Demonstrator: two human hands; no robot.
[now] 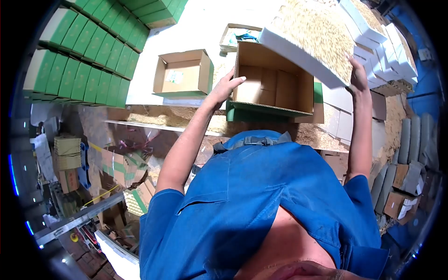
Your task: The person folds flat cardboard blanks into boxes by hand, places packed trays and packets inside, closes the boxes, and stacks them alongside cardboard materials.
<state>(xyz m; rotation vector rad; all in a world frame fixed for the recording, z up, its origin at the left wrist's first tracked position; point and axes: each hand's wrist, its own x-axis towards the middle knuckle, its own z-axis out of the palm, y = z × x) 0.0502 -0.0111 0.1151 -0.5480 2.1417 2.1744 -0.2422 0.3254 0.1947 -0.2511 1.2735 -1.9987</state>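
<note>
An open, empty-looking cardboard box (275, 88) with green outer sides stands in front of me. My left hand (226, 89) is at its left wall, thumb over the edge and fingers partly hidden behind it. At the right, my right hand (358, 77) grips the near right corner of a white tray (303, 60) heaped with tan, grainy material. That tray is tilted, and its left end overlaps the box's upper right edge in view. Motion blurs the grains.
A smaller open box (182, 74) sits left of the large one, and a shallow box (238, 35) with blue packets lies behind. Green boxes (88, 60) are stacked at the far left. White trays (387, 51) are piled at the right.
</note>
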